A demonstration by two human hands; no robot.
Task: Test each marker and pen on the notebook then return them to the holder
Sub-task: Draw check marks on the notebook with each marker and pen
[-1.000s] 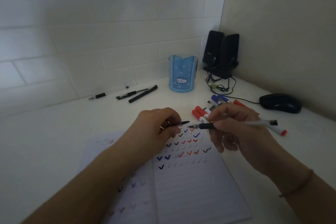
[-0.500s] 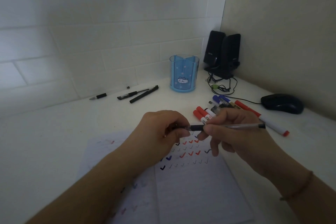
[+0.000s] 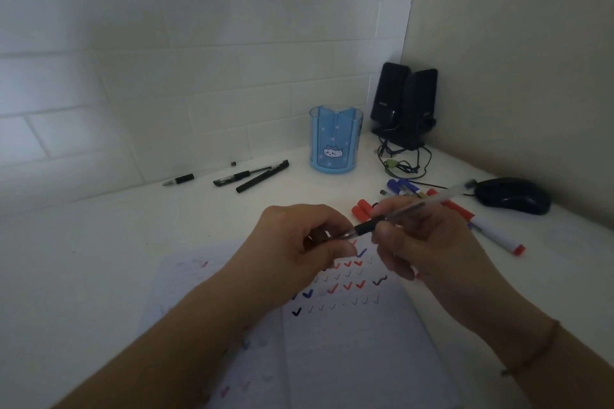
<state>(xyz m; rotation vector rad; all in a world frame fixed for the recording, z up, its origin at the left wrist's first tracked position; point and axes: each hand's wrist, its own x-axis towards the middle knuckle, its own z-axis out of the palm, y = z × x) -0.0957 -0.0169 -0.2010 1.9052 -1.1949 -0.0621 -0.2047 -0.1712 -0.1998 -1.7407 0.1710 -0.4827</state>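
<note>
Holding pen, right hand, above notebook

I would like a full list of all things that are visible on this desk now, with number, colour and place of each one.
holder: 1, blue, translucent, upright near the back wall.
pens: 3, black and clear, lying left of the holder.
markers: several, red and blue caps, heaped right of the hands; exact count hidden.
notebook: 1, white lined page with red, blue and black ticks, under the hands.
speakers: 2, black, in the back corner, cables in front.
mouse: 1, black, far right.
held pen: 1, clear barrel, black grip, above the notebook.
left hand: pinches near the pen's tip.
right hand: grips the pen's barrel.
</note>
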